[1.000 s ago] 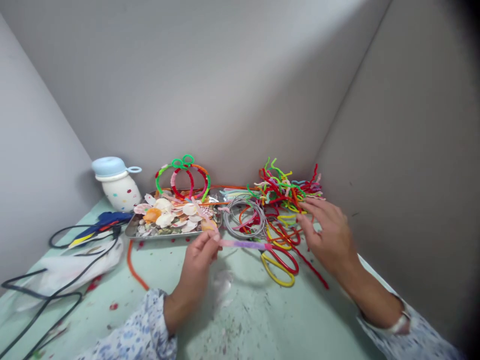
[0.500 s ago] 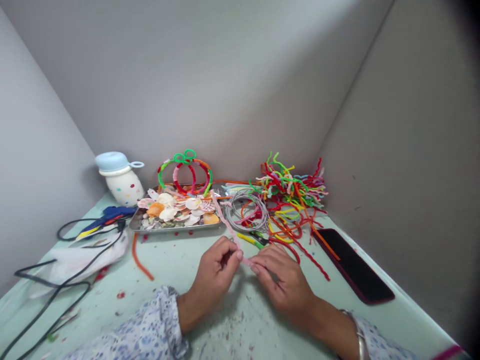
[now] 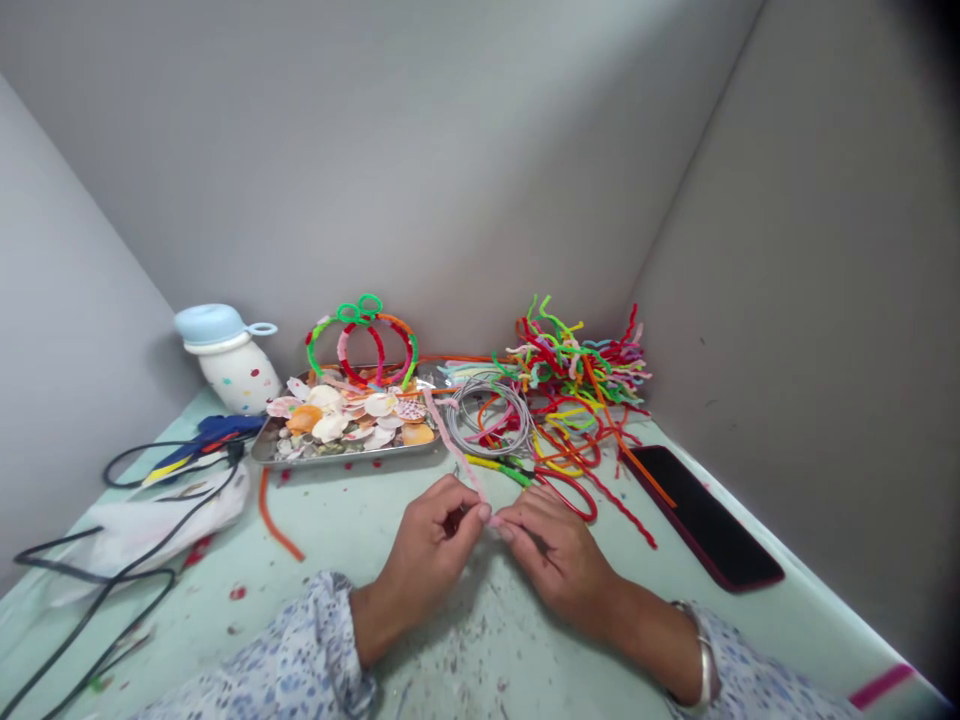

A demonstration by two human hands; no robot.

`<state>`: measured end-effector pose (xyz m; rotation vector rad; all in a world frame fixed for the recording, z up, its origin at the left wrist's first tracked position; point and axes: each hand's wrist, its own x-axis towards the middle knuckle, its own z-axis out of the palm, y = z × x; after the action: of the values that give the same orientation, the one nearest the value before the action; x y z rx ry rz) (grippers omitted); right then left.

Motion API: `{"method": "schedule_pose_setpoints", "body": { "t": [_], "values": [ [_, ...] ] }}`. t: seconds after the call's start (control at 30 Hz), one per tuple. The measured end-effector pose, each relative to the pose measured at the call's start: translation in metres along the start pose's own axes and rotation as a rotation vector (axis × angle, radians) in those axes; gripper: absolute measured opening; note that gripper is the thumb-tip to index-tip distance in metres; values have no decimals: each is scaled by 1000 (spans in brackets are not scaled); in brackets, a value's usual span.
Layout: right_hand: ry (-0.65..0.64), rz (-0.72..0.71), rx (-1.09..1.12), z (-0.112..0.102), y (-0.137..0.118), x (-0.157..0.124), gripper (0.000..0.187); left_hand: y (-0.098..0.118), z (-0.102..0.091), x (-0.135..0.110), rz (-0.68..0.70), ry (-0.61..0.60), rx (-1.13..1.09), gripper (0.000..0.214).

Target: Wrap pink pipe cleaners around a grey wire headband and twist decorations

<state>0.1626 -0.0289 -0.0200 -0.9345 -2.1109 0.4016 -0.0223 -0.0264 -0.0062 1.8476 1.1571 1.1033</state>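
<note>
A pale pink pipe cleaner point(image 3: 453, 440) runs up from between my hands, its free end leaning toward the tray. My left hand point(image 3: 433, 545) pinches it between thumb and forefinger. Close beside, my right hand point(image 3: 559, 548) pinches its lower end, and the fingertips of the two hands almost touch. Just beyond my fingers lie a coil of grey wire point(image 3: 489, 418) and a tool with yellow-green handles point(image 3: 508, 472), partly hidden by my right hand and the pipe cleaner.
Behind, a metal tray point(image 3: 352, 458) holds seashells, with pipe-cleaner rings point(image 3: 363, 345) standing on it. A heap of coloured pipe cleaners point(image 3: 581, 360) is at the back right, near a phone point(image 3: 709, 520). A bottle point(image 3: 234, 365), black cable point(image 3: 112, 572) and plastic bag point(image 3: 169, 520) occupy the left.
My right hand has moved slightly left, bringing the fingertips closer together along the pink pipe cleaner. The whole view has shifted a little.
</note>
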Motion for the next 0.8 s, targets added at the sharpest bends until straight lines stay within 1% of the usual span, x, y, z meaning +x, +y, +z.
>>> {"method": "schedule_pose_setpoints", "body": {
  "t": [0.17,0.23,0.47,0.8],
  "values": [
    [23,-33,1,-1,-1,2,18,-2,2,3,-160,-13,-110,24],
    [30,-43,4,-1,-1,3,18,-2,2,4,-201,-23,-131,24],
    [9,-45,11,0,2,1,17,-4,1,6,-166,-58,-85,25],
    [2,-104,20,0,2,1,17,-3,1,10,-261,-93,-154,26]
  ]
}}
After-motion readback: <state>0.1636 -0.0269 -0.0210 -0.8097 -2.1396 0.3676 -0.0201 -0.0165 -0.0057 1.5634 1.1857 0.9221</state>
